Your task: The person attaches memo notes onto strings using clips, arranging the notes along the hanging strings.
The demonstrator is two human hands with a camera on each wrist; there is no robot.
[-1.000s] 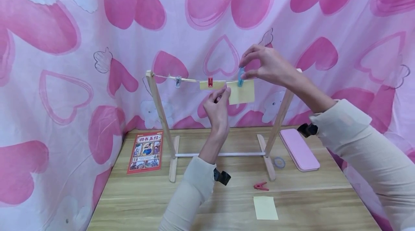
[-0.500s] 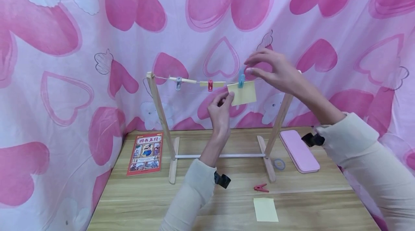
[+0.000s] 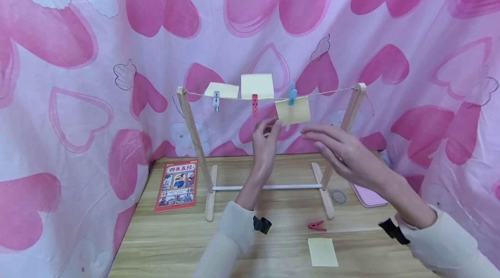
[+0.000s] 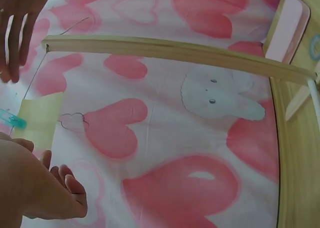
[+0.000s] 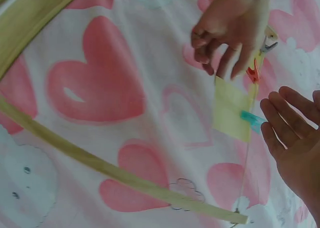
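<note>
A pale yellow sticky note (image 3: 294,113) hangs from a string, fixed by a light blue clothespin (image 3: 292,93). My left hand (image 3: 265,143) pinches the note's lower left corner between thumb and fingertips. My right hand (image 3: 347,154) is beside the note's lower right, fingers extended, holding nothing. In the right wrist view its fingers (image 5: 290,118) are near the blue clothespin. Left along the string, a red clothespin (image 3: 254,104) and a grey-blue clothespin (image 3: 216,101) point downward. Their notes, a middle note (image 3: 257,86) and a left note (image 3: 222,90), stand up above the string.
The string spans a wooden frame (image 3: 195,135). On the table are a red comic book (image 3: 176,184), a red clothespin (image 3: 317,225), a loose sticky note (image 3: 323,252), a roll of tape (image 3: 338,197) and a pink case (image 3: 369,195), partly behind my right arm.
My right hand has let go of the blue clothespin and moved down to the right. The left and middle notes have swung up above the string. My left hand has shifted slightly down.
</note>
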